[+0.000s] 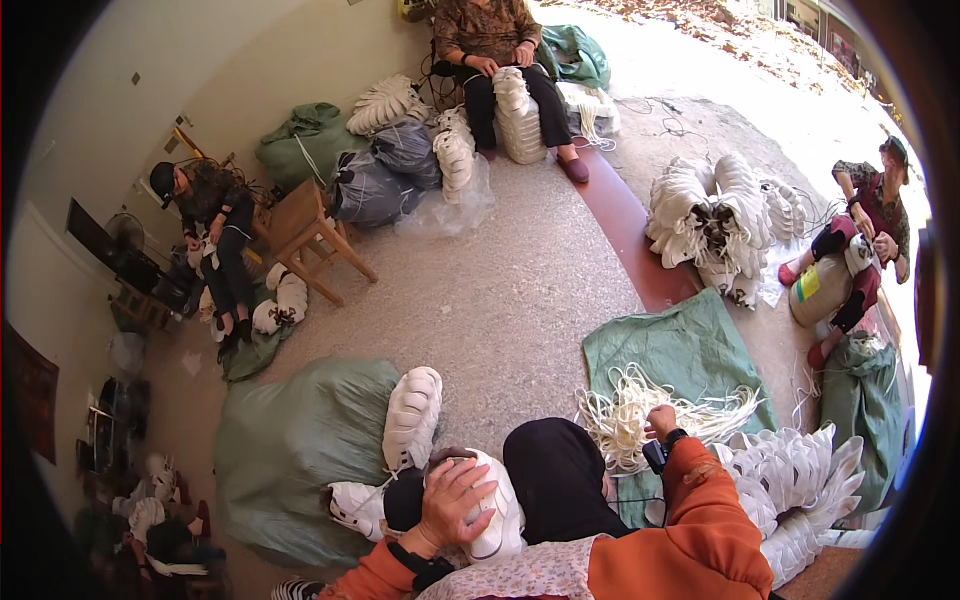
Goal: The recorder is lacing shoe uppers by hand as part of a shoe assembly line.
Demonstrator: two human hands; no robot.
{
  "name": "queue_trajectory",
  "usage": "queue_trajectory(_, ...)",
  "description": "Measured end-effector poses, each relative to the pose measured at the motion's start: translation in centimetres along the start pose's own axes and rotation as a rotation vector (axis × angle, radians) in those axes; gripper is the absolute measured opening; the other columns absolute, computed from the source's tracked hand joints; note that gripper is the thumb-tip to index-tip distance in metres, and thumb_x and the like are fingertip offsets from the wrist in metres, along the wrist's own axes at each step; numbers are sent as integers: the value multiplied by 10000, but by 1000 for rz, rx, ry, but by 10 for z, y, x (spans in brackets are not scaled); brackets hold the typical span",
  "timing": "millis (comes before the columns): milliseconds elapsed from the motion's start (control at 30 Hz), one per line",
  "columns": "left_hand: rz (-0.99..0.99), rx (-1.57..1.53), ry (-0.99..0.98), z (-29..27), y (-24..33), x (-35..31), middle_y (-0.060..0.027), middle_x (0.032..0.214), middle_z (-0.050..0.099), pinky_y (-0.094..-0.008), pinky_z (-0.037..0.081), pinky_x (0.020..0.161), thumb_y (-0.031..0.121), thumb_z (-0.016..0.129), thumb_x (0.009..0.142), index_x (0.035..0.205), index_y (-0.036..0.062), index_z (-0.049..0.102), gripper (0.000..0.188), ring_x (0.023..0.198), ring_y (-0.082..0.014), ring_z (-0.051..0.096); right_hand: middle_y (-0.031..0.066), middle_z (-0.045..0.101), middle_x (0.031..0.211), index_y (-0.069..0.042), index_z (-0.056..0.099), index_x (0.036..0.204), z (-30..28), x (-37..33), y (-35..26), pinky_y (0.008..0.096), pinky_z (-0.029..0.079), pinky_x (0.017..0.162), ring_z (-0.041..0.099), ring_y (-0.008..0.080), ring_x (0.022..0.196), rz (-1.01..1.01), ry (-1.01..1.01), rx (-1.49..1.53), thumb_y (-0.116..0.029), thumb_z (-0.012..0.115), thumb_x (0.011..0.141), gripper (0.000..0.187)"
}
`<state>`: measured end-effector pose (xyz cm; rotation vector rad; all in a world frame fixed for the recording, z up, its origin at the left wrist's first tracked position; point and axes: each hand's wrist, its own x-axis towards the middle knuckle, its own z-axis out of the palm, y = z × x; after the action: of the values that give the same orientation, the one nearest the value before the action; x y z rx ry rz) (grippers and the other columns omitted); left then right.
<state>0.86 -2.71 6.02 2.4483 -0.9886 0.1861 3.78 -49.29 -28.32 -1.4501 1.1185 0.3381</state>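
Note:
A white shoe (506,515) is at my lap, beside my dark-trousered knee. My left hand (455,503) lies over it with the fingers spread. My right hand (661,422) is at a tangled heap of white shoelaces (622,415), fingers curled in on some laces; its fingertips are partly hidden. The heap lies on a flat green sack (675,345). Left of my lap are another white shoe (357,508) and a nested row of white shoe parts (412,415).
A bulging green sack (300,450) stands at my left, and stacked white shoe parts (790,485) lie at my right. A large bundle of white shoes (712,215) stands farther off. Other people sit working around a wooden chair (305,225) and plastic bags (385,185).

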Motion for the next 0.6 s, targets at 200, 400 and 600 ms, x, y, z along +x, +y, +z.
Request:
queue_trajectory(200, -29, -7, -13, 1, 1, 3, -70, 1225, 654, -453, 349, 1077, 343, 657, 787, 1079, 158, 728, 353, 1207, -264, 566, 220, 607, 1210, -12, 443, 1413, 10, 66, 51, 406, 580, 511, 667, 372, 945, -181, 147, -161, 29, 553, 780, 644)
queue_trajectory(400, -51, -6, -30, 2, 1, 3, -68, 1232, 648, -438, 355, 1076, 340, 659, 796, 1096, 155, 720, 357, 1209, -256, 562, 161, 676, 753, 17, 664, 1012, 26, 101, 85, 375, 524, 509, 673, 298, 640, -482, 174, -518, -12, 610, 758, 262)
queue_trajectory(600, -39, -4, -36, 1, 1, 6, -67, 1227, 643, -446, 364, 1071, 320, 666, 773, 1091, 163, 720, 359, 1205, -262, 561, 278, 680, 827, 19, 707, 826, 20, 59, 40, 491, 531, 752, 671, 440, 792, -539, 262, -579, -138, 594, 807, 193)
